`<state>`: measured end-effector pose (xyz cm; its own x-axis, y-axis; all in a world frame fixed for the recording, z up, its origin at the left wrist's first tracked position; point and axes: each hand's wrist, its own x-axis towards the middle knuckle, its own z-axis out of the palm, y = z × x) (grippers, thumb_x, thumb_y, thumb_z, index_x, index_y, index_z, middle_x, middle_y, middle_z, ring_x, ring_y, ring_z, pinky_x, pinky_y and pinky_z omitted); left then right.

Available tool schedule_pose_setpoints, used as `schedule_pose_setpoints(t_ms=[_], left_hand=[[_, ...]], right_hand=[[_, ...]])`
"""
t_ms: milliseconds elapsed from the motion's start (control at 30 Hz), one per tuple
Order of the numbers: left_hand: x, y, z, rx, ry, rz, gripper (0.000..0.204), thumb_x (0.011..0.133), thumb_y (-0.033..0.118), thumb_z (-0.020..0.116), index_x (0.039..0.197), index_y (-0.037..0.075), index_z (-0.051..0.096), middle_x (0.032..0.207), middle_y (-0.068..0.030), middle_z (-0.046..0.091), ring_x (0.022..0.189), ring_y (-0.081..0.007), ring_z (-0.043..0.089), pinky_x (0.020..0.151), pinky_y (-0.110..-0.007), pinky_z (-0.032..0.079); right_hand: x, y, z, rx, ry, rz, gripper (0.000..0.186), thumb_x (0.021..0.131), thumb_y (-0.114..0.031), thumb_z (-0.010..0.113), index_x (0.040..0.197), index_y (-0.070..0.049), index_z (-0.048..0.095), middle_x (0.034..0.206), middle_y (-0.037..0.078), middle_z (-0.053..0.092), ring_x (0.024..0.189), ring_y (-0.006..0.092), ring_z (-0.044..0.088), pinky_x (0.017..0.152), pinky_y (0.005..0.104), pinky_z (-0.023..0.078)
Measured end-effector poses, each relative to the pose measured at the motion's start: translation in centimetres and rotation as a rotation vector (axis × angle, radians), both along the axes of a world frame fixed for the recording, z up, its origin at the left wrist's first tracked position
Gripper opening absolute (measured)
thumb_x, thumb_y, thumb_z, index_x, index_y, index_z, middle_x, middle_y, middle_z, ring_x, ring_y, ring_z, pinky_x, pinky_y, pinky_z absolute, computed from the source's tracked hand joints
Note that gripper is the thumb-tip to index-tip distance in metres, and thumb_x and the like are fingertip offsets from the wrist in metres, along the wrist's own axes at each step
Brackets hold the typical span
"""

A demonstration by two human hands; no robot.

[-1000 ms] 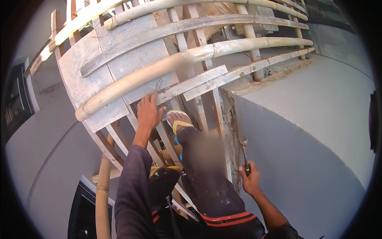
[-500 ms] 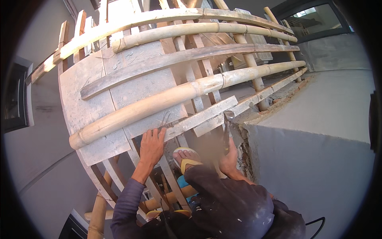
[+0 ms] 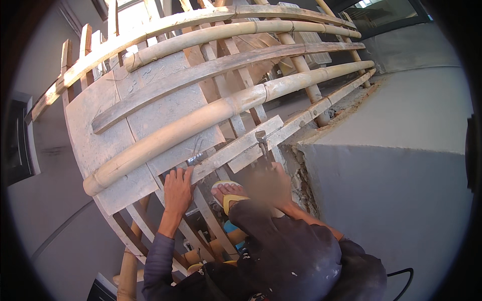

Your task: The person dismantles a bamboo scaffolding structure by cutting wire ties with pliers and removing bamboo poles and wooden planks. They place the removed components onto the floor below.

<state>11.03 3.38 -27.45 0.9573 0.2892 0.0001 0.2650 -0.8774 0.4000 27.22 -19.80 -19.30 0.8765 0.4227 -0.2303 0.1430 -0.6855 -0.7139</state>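
My left hand [image 3: 177,195] has its fingers curled over the edge of a short wooden slat [image 3: 226,150] beside a dusty board [image 3: 120,155]. My right hand [image 3: 281,188], partly hidden by a blurred patch, grips a hammer [image 3: 261,140], its metal head raised against the slat near a second short strip [image 3: 243,160]. Between my hands, my foot in a yellow-strapped sandal [image 3: 231,195] rests low among upright wooden battens [image 3: 208,210]. Thin wire lies on the board just above my left hand.
Bamboo poles [image 3: 201,118] and timber rails [image 3: 155,100] cross the scaffold. A grey wall [image 3: 386,190] with a rough chipped edge stands at the right. Windows show at left [image 3: 20,140] and upper right [image 3: 386,15]. A black cable [image 3: 406,276] loops at lower right.
My right hand has brought the hammer up and leftward to the slat. My left fingers, spread earlier, now curl over the edge. The view has shifted and my leg is more bent.
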Motion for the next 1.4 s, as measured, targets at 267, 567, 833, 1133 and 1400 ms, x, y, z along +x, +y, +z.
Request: schedule_pose_setpoints(t_ms=[267, 567, 833, 1133, 1400], left_hand=[[-0.7, 0.2, 0.2, 0.033, -0.032, 0.038, 0.050, 0.074, 0.014, 0.071, 0.121, 0.005, 0.055, 0.095, -0.0094, 0.052, 0.085, -0.0266, 0.050, 0.074, -0.036, 0.039], [-0.7, -0.8, 1.3, -0.012, -0.110, 0.063, 0.056, 0.066, 0.004, 0.070, 0.120, 0.006, 0.057, 0.095, -0.0088, 0.053, 0.083, -0.0266, 0.050, 0.072, -0.037, 0.040], [1.2, 2.1, 7.4, 0.105, -0.276, 0.073, 0.049, 0.069, 0.003, 0.064, 0.117, 0.011, 0.061, 0.091, -0.0059, 0.054, 0.077, -0.0239, 0.049, 0.066, -0.036, 0.038], [2.0, 3.8, 5.4, 0.136, -0.255, 0.090, 0.045, 0.070, 0.003, 0.064, 0.115, 0.011, 0.062, 0.091, -0.0052, 0.053, 0.081, -0.0240, 0.049, 0.069, -0.036, 0.041], [1.5, 2.7, 4.5, 0.076, -0.215, 0.110, 0.047, 0.068, 0.002, 0.066, 0.114, 0.011, 0.062, 0.092, -0.0057, 0.053, 0.080, -0.0253, 0.050, 0.069, -0.036, 0.041]], right_hand=[[-0.5, -1.3, -0.8, -0.026, 0.025, -0.044, 0.030, 0.086, -0.017, 0.069, 0.104, 0.002, 0.054, 0.073, 0.013, 0.061, 0.064, 0.0213, 0.058, 0.061, 0.0354, 0.046], [-0.3, -1.5, -0.6, -0.022, -0.020, 0.007, 0.030, 0.085, -0.018, 0.070, 0.102, 0.001, 0.054, 0.072, 0.013, 0.059, 0.063, 0.0249, 0.058, 0.061, 0.0373, 0.046], [-1.0, -1.9, -2.7, -0.040, 0.016, -0.087, 0.024, 0.088, -0.017, 0.065, 0.101, -0.002, 0.052, 0.075, 0.006, 0.057, 0.066, 0.0141, 0.053, 0.062, 0.0310, 0.044], [-0.9, -1.5, -2.4, 0.043, 0.028, -0.082, 0.022, 0.086, -0.016, 0.068, 0.097, -0.002, 0.054, 0.075, 0.004, 0.055, 0.066, 0.0129, 0.049, 0.063, 0.0303, 0.042], [-0.6, -1.3, -1.2, -0.108, 0.042, -0.046, 0.026, 0.086, -0.016, 0.070, 0.099, 0.000, 0.055, 0.076, 0.004, 0.057, 0.067, 0.0112, 0.050, 0.061, 0.0282, 0.043]])
